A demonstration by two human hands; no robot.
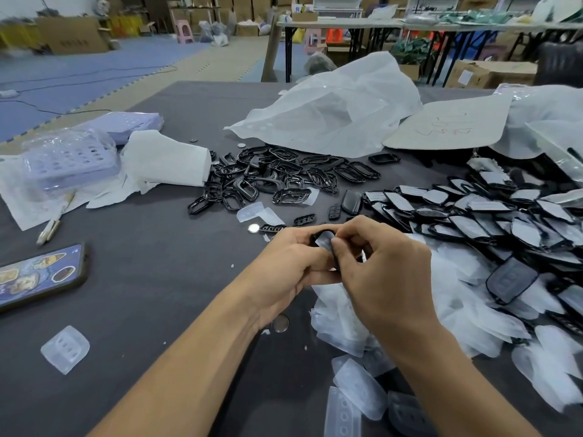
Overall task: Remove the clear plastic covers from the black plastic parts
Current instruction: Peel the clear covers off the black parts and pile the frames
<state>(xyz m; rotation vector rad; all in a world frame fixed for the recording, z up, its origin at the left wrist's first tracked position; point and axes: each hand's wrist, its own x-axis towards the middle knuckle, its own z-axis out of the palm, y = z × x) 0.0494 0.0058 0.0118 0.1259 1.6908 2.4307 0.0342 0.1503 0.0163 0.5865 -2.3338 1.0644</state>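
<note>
Head view: a dark grey table (142, 279) fills the scene. Both hands meet above its middle, towards the near edge. The left hand (293, 263) has its fingers curled round a small black plastic part (315, 237), gripping it from the left. The right hand (388, 266) has its fingers bent, with thumb and forefinger pinching the clear cover (325, 241) that lies on the part's upper face. Whether the cover has lifted from the part cannot be told.

Under and beside the right forearm, running to the near right corner, lies a heap of loose clear covers (467, 304). Beyond it, along the right edge, is a pile of black parts still wearing their covers (492, 216). Past the hands, mid-table, sits a heap of bare black frames (277, 178). A coin cell (253, 228) lies just beyond the left hand, and another (280, 323) beside the left wrist.

By the left edge lies a phone (41, 275) with stickers on its case, and nearer the near edge a clear button pad (65, 348). Towards the far left corner stand a lilac tray (69, 159) in clear wrap and crumpled white paper (167, 159). At the far edge lie a large white plastic bag (334, 111) and a cardboard sheet (448, 124).
</note>
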